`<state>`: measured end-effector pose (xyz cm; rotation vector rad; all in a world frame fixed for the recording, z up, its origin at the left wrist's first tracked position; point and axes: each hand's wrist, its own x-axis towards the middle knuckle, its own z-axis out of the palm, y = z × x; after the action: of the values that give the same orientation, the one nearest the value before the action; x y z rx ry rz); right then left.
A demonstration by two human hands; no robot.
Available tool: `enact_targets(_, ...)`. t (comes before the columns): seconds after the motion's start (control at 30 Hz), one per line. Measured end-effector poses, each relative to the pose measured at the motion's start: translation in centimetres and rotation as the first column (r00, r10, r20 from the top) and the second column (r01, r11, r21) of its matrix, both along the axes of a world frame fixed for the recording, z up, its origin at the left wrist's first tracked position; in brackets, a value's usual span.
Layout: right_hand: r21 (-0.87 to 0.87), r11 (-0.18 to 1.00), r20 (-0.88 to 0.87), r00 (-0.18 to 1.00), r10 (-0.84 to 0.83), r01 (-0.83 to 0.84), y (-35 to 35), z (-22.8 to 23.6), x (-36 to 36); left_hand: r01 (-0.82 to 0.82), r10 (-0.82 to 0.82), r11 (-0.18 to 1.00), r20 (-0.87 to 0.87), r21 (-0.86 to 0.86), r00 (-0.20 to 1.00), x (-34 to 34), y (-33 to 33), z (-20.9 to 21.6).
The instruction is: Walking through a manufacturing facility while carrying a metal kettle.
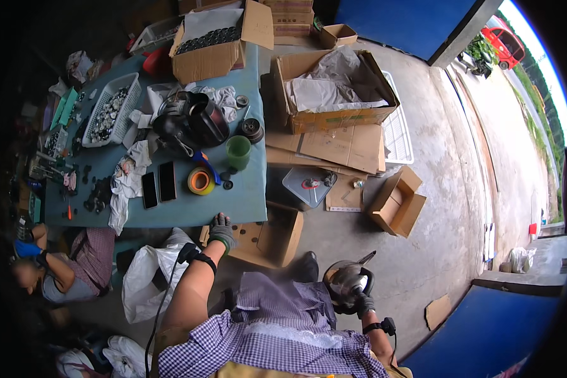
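My left hand [222, 233], in a grey glove with bare fingertips, rests at the front edge of the blue-green table [246, 208]. Its fingers are stretched out and hold nothing. Low at my right side, my right hand [364, 305], also gloved, is closed on a round shiny metal kettle [346, 279] with black parts and a thin dark piece sticking out at its far side. The hand partly hides the grip. Nearest my left hand on the table are a roll of orange tape [200, 181] and two dark phones [167, 181].
On the table stand a glossy black jug [208, 123], a green cup [238, 152] and a white basket [114, 107] of small parts. Open cartons [334, 120], a small box [398, 201] and a grey lid [307, 187] lie beyond. A co-worker [75, 268] sits at left.
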<state>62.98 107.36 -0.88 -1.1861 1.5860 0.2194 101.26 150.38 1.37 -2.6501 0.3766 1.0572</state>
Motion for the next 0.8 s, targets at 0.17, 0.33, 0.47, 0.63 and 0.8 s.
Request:
enact_targets(0.17, 0.023, 0.999, -0.007, 1.0, 0.024, -0.024, -4.0, 0.2, -1.4, -0.097, 0.104, 0.989, -0.062, 0.112, 0.993, 0.7, -2.0, -0.6)
enact_targets(0.33, 0.053, 0.996, -0.023, 0.997, 0.071, -0.07, -7.5, -0.4, -2.0, -0.097, 0.127, 0.96, -0.101, 0.262, 0.987, 1.0, -2.7, -1.5)
enact_targets(0.47, 0.057, 0.991, 0.011, 0.993, 0.119, -0.119, -10.0, -0.7, -1.6, -0.17, 0.187, 0.965, -0.071, 0.202, 0.98, 0.7, -3.0, -1.7)
enact_targets(0.63, 0.058, 0.987, -0.02, 0.988, 0.154, -0.153, -11.8, -1.1, 0.7, -0.173, 0.194, 0.964, -0.093, 0.2, 0.977, 0.8, -3.1, -1.1)
enact_targets(0.8, 0.099, 0.977, 0.065, 0.981, 0.184, -0.19, -12.6, 0.0, 3.6, -0.337, 0.35, 0.93, -0.075, 0.144, 0.934, 0.8, -3.9, 0.0)
